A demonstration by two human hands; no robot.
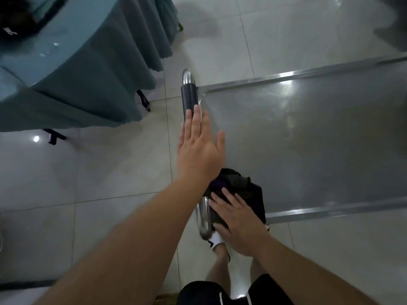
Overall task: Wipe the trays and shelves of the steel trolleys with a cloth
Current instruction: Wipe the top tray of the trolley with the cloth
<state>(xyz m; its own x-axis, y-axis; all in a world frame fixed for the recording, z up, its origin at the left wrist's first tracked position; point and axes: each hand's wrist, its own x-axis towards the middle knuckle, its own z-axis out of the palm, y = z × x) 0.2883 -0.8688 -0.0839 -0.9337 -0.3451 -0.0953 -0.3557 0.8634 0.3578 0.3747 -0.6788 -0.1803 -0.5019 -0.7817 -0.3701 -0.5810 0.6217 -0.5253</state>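
Note:
A steel trolley's top tray [308, 137] stretches from the centre to the right edge. Its handle bar [189, 93], chrome with a dark grip sleeve, runs along the tray's near end. My left hand [198, 148] hovers flat over the handle, fingers straight and together, thumb spread; whether it touches the bar I cannot tell. A dark, crumpled cloth [240, 188] lies at the tray's near corner beside the handle's lower chrome end. My right hand [240, 225] presses on the cloth with spread, straight fingers.
A round table with a blue-grey tablecloth [83, 69] stands at the upper left, its dark legs showing beneath. Glossy pale floor tiles [88, 183] surround the trolley. My feet in white shoes [217, 241] stand just below the handle.

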